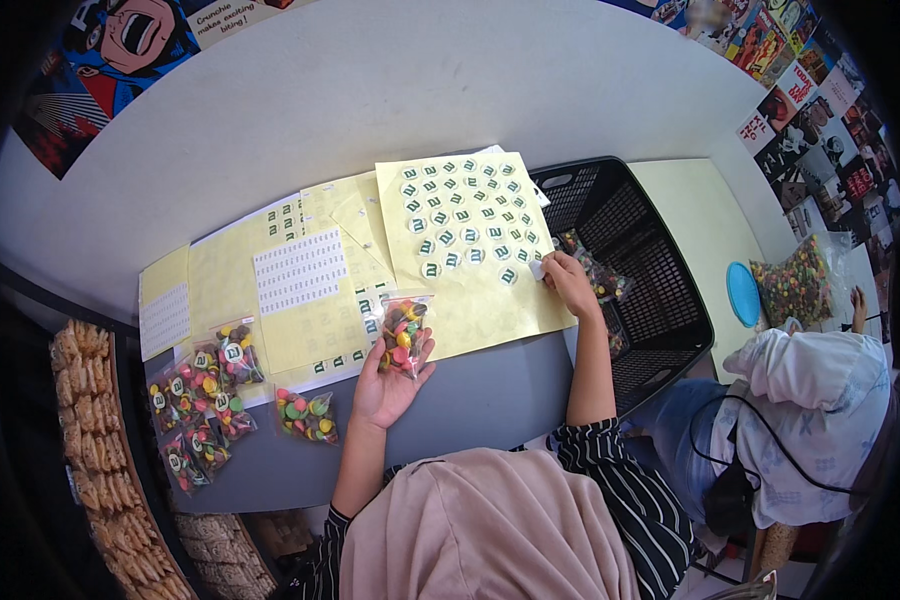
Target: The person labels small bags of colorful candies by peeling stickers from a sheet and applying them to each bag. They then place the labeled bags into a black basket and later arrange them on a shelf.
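Observation:
My left hand (pixel 384 394) holds up a clear plastic bag of colourful candies (pixel 405 334), resting on the palm and fingers. My right hand (pixel 566 281) pinches a small round sticker (pixel 538 270) at the right edge of a yellow sheet (pixel 465 319) bearing rows of round white stickers with green marks. Left of my left hand, a candy bag showing no sticker (pixel 305 415) lies on the grey table (pixel 435 420). Farther left, several candy bags with round stickers (pixel 221 375) lie heaped together.
Other yellow sheets with small printed labels (pixel 300 270) lie at the left. A black plastic basket (pixel 667 285) holding candy bags stands at the right. Beyond it are a blue lid (pixel 742 294), a large candy bag (pixel 795 281) and a co-worker (pixel 817 420). Packaged snacks (pixel 94 420) fill racks at lower left.

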`<act>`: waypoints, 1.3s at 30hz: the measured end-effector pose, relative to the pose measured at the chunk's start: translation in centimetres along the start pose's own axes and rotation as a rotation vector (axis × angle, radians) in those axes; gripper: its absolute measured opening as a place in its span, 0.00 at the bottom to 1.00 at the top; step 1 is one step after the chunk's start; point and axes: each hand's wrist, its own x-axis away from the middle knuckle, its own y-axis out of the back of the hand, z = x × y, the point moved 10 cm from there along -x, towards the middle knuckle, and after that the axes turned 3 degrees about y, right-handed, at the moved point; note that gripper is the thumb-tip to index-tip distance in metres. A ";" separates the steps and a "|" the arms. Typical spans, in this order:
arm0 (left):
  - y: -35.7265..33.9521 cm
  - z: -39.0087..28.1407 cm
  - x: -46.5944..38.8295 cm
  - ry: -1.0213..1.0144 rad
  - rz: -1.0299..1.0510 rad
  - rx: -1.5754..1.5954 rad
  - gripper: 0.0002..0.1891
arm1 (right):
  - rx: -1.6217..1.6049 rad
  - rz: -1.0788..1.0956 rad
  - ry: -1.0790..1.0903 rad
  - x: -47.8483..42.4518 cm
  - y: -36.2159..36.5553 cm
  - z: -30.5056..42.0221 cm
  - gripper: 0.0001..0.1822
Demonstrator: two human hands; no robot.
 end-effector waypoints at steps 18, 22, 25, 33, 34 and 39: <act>0.2 0.1 -0.1 0.020 0.066 0.033 0.27 | -0.173 -0.049 -0.099 0.2 0.8 -0.3 0.13; -0.2 -0.4 0.0 -0.058 -0.021 -0.064 0.25 | -0.327 -0.113 0.012 -0.2 0.4 0.3 0.10; -0.3 -0.7 0.5 -0.194 -0.068 -0.246 0.22 | -0.151 -0.402 0.376 3.6 0.4 6.3 0.07; -4.3 -3.5 6.0 -0.493 -0.058 -0.188 0.21 | 0.204 -0.320 1.204 19.7 -12.7 20.8 0.13; -4.6 -3.8 6.7 -0.518 -0.043 -0.176 0.22 | 0.172 -0.293 1.221 20.0 -13.5 20.9 0.13; -4.7 -5.2 9.4 -0.663 -0.064 -0.173 0.25 | 0.118 -0.258 1.260 21.8 -16.0 22.1 0.14</act>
